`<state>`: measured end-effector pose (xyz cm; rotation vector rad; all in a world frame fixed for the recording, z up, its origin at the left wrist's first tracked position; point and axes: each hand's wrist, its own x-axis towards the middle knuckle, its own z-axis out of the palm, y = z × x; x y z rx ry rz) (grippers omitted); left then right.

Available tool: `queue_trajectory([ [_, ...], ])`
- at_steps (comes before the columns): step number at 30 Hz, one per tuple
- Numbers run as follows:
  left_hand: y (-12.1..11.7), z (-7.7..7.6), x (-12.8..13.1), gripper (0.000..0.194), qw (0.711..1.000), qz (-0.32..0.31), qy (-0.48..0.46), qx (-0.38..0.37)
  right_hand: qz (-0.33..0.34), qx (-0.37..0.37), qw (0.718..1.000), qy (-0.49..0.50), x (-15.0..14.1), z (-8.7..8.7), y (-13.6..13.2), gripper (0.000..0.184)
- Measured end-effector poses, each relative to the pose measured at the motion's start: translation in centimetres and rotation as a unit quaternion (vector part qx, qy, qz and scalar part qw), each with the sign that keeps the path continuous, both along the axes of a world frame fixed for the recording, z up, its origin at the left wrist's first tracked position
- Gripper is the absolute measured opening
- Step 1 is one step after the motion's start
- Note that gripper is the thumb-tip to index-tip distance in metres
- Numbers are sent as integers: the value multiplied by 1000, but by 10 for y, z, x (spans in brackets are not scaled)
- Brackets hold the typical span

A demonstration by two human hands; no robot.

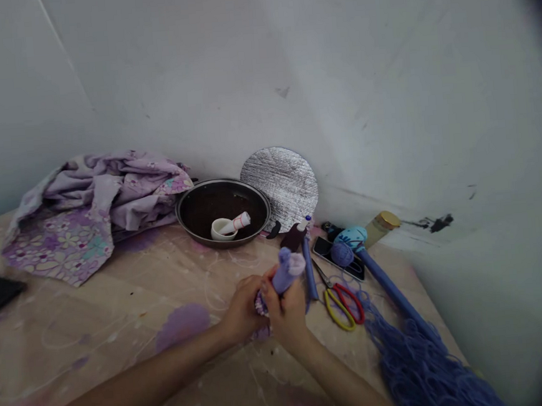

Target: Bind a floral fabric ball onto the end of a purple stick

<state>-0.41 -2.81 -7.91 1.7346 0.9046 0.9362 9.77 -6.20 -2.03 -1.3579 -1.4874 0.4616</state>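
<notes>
Both hands meet near the middle of the table around a lavender soft roll [284, 273], its far end showing a pale pink-white tip. My left hand [246, 308] is closed at its lower left, where a knobbly purple-and-white part [260, 305] shows between the hands. Wrapped round the roll from the right is my right hand [286, 311], thumb on top. The exact kind of the roll cannot be made out. Just right of the hands lie scissors [339, 301] with one yellow and one red handle, and a narrow blue-purple tube [309, 269].
A dark pan [227, 244] holds a white cup [221, 229] with a paper roll. Behind it a silver round mat [283, 186] leans on the wall. Floral cloth [80, 224] lies left. Purple yarn [419, 366], a yarn ball [342, 254], a phone [322, 249] and a gold-lidded jar [382, 227] are right.
</notes>
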Motion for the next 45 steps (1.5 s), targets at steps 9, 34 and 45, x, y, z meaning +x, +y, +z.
queue_trajectory([
  [9, 10, 3, -16, 103, 993, -77, 63, 67, -77, -8, 996, 45, 14, 6, 27, 13],
  [34, 9, -4, -8, 40, 993, -47, 91, 56, -31, -20, 998, 43, 10, 9, 24, 24],
  [45, 7, -1, -8, 35, 991, -34, 107, 69, -28, -154, 987, -34, 35, -61, -61, 54],
])
